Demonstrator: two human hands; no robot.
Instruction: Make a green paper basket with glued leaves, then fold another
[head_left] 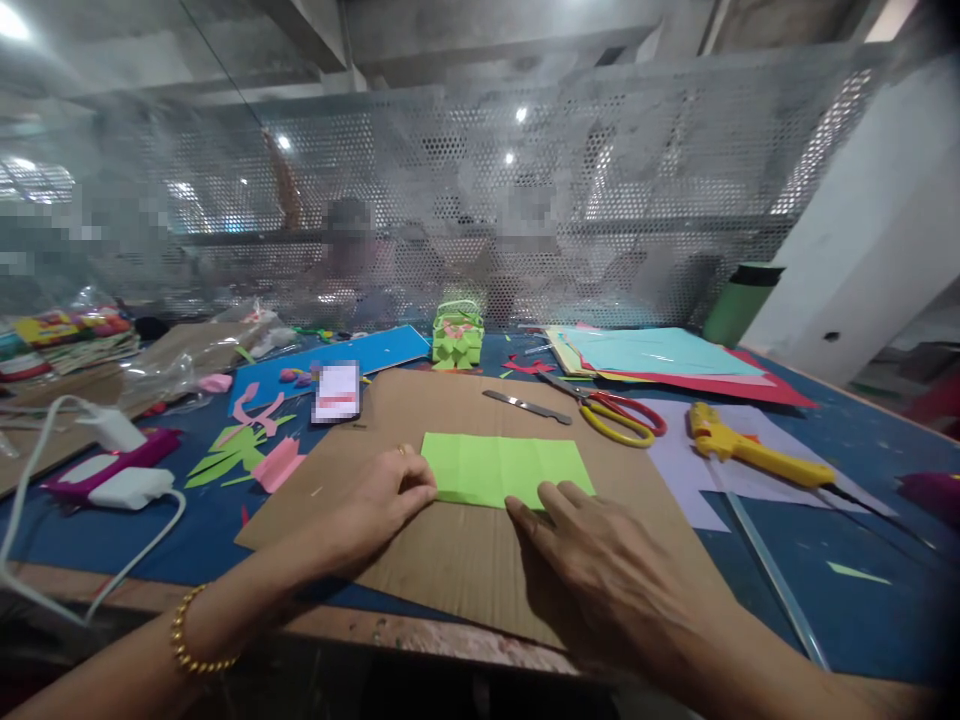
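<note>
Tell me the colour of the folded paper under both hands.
Light green paper, seen best in the head view, lying on brown cardboard.

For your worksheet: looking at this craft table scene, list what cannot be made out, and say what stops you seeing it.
- Head view: the green folded paper sheet has its near edge hidden under the left hand and right hand.
- The small card on the brown cardboard sheet is blurred out.
- People behind the perforated metal screen are blurred.
- The yellow glue gun: its black cord runs off the right edge.

Ceiling lamps are glaring above the mesh screen [480, 200]; everything beyond it is blurring, and edges around it are bending and darkening.
</note>
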